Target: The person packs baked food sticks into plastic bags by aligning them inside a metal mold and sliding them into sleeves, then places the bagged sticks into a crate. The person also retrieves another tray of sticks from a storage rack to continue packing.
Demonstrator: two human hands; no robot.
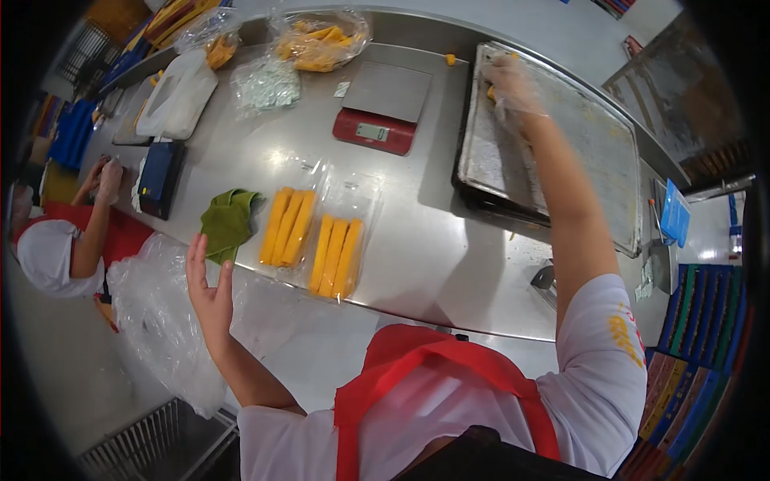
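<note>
My left hand [210, 295] is raised at the table's front edge, fingers apart and holding nothing, beside a folded green cloth [227, 224]. My right hand [512, 86], in a clear plastic glove, reaches over the far left corner of a large metal tray [585, 152]. Its fingers are curled, and small yellow pieces [491, 94] show at their edge; the grip is partly hidden. Two clear bags lie between the cloth and the tray: one pack of yellow sticks [287, 228] and a second pack of yellow sticks [335, 256].
A red kitchen scale [373, 132] reads 0. Behind it lie a bag of yellow pieces [322, 40] and a bag of small packets [267, 84]. A dark blue device [161, 180] stands at left, near a co-worker in a white cap [58, 256]. Stacked coloured crates [698, 321] stand at right.
</note>
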